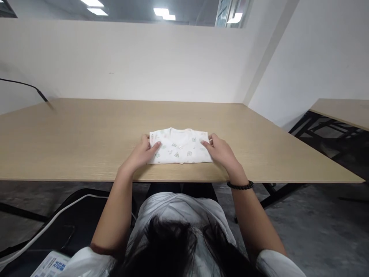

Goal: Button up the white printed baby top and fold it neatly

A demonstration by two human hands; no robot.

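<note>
A folded white baby garment point(181, 148) with small printed animal figures lies on the wooden table point(184, 115), close to its front edge. Its neckline faces the far side, and a small button shows near the middle. My left hand point(144, 151) grips the garment's left end, thumb on top and fingers tucked at the side and beneath. At the opposite end, my right hand point(220, 152) pinches the cloth the same way. The fingers under the cloth are partly hidden.
A white wall point(161, 61) rises behind the table. On the left, a black cable point(25, 83) reaches the tabletop. Another table point(343, 109) stands at the right. A black chair point(77, 223) with a white cable point(57, 215) over it is at my lower left.
</note>
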